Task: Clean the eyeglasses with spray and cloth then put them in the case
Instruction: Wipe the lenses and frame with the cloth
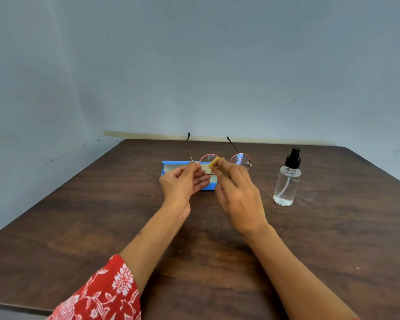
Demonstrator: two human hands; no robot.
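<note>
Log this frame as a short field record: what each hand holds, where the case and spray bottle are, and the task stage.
left hand: pinches the eyeglasses at the frame's left edge, held up off the table
right hand: presses a tan cloth on the left lens
case: blue, open, on the table behind the hands
spray bottle: upright, right of the hands, untouched, nearly empty
stage: wiping lenses; glasses not yet in case

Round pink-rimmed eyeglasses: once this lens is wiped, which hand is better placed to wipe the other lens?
Right, probably. The right hand already holds the tan cloth against the round pink-rimmed eyeglasses, beside the unwiped lens. The left hand pinches the frame's left edge, steadying it.
</note>
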